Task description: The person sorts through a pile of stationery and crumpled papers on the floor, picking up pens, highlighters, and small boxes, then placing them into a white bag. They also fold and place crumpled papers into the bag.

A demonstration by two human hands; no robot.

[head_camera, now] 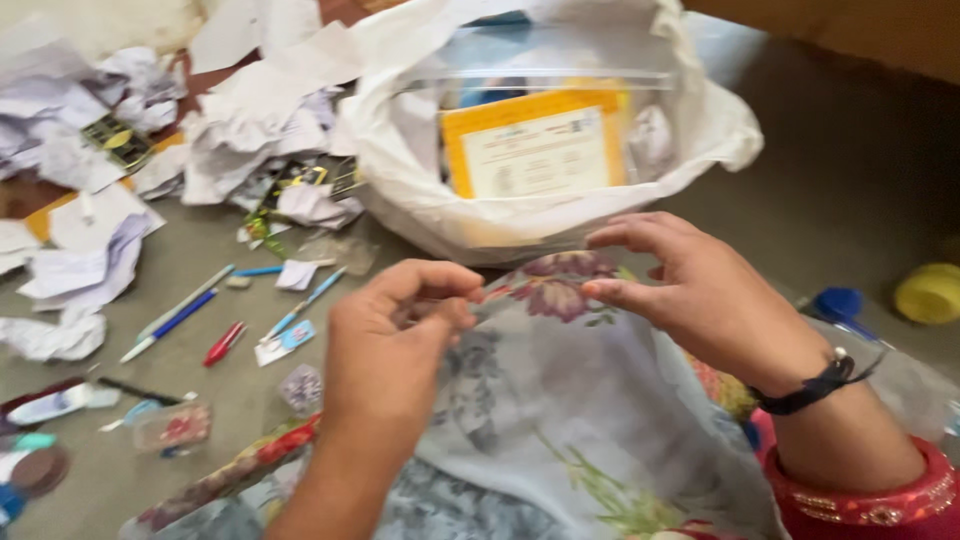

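Note:
My left hand (395, 335) and my right hand (700, 300) are raised side by side over a pale floral cloth (560, 400) on my lap. Both pinch the lower edge of a clear plastic pouch (545, 60) with thumb and fingers; the film is blurred and hard to trace. A yellow-bordered card (535, 145) shows through the pouch. Behind it stands an open white plastic bag (420, 200). My right wrist wears a black band and a red bangle.
Crumpled white papers (250, 130) are heaped at the back left. Pens (175, 315), a red marker (222, 343) and small scraps lie on the grey floor at left. A yellow lid (930, 293) and a blue cap (838, 303) sit at right.

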